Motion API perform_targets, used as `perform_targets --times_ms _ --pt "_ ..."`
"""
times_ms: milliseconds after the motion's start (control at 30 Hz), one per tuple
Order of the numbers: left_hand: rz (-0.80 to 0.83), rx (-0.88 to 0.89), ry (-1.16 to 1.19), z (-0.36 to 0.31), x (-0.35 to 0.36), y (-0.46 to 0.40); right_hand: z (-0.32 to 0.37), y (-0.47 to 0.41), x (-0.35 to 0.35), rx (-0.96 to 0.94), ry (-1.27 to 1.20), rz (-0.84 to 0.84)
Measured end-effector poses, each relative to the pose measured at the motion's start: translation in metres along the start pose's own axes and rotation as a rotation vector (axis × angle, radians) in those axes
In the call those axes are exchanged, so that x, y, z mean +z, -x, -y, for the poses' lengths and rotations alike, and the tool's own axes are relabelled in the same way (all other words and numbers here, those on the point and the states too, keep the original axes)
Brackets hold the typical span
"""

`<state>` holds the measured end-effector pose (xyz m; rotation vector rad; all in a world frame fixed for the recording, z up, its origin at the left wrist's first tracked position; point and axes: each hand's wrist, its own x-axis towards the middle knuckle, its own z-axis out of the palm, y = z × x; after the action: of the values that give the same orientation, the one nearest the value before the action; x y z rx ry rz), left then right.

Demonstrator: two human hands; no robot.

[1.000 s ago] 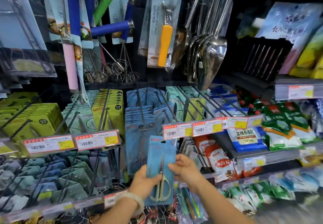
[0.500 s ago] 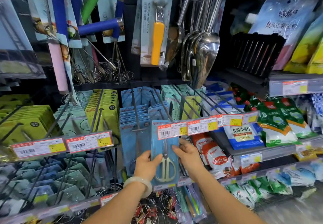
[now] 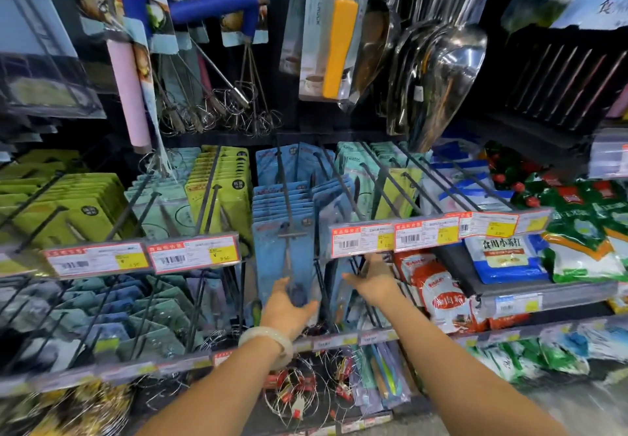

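A blue carded scissors pack (image 3: 283,258) hangs at the front of a peg in the middle row of a shop rack. My left hand (image 3: 289,309), with a pale bangle on its wrist, grips the bottom of that pack between thumb and fingers. My right hand (image 3: 373,281) reaches up under the red-edged price tags (image 3: 362,240), thumb spread and fingers straight, beside a blurred blue pack (image 3: 336,289) on the neighbouring peg. Whether it touches that pack is unclear through the blur.
Long black pegs (image 3: 343,184) jut out towards me with more blue and green carded packs (image 3: 224,190). Steel scoops (image 3: 441,75), whisks (image 3: 217,109) and a yellow-handled tool (image 3: 339,48) hang above. Bagged food (image 3: 441,296) fills the shelves to the right. Wire items (image 3: 299,395) hang below.
The blue scissors pack that both hands held low in front has gone up to the pegs. Both hands have reached forward and apart, and the view has moved closer to the rack.
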<state>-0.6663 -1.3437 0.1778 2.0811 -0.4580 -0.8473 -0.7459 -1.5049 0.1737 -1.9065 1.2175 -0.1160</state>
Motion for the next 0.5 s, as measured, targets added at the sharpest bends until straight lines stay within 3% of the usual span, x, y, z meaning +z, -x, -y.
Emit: perform_targets --times_ms 167,300,500 --pt "-0.087 0.004 -0.440 0.036 -0.043 0.007 0.010 0.039 0.026 -0.089 0.588 0.052" --pt "-0.131 0.025 -0.712 0.071 -0.095 0.020 0.033 0.076 0.076 -0.241 0.732 0.059" --pt "-0.217 -0.030 -0.870 0.147 -0.209 0.070 0.114 0.143 0.190 -0.533 0.873 0.174"
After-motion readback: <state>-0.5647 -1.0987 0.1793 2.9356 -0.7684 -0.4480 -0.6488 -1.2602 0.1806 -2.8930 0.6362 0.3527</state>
